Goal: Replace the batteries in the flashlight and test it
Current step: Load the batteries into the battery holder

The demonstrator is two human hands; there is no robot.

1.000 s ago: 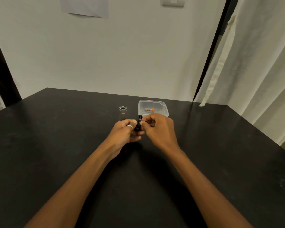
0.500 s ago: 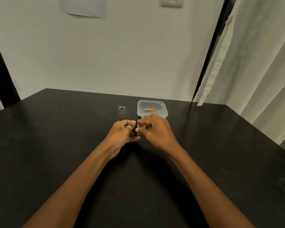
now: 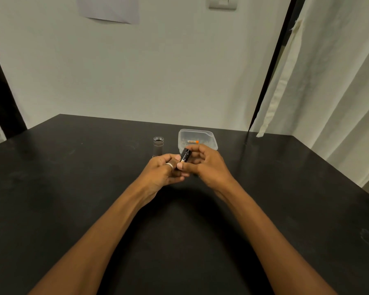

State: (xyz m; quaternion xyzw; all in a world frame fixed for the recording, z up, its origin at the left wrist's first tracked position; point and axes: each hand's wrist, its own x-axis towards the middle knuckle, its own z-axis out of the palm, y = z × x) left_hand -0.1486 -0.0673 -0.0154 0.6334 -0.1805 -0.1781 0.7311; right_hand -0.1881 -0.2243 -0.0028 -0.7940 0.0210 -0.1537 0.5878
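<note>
The battery holder (image 3: 185, 155), a short black cylinder with a copper-coloured cell showing at its lower end, is held above the worktop (image 3: 73, 188) near the centre. It is pinched by the fingertips of both hands: the left hand (image 3: 162, 170) closes on its lower end from 9 o'clock, and the right hand (image 3: 205, 165) curls round it from 3 o'clock. Whether a cell is being seated or drawn out cannot be told.

The step in hand is judged to be the loading of cells into the holder. One orange-tipped battery (image 3: 193, 142) lies in the clear tub (image 3: 209, 137) at 12 o'clock, just beyond the right hand. The flashlight body (image 3: 158, 146) stands upright, open end up, at 11 o'clock, just beyond the left hand.

The next move is likely to call for correct polarity, then alignment of the holder with the open body.

Open worktop lies at 9, 6 and 3 o'clock. The far edge meets the wall at 12 o'clock; the right edge runs beside a curtain (image 3: 328, 81).
</note>
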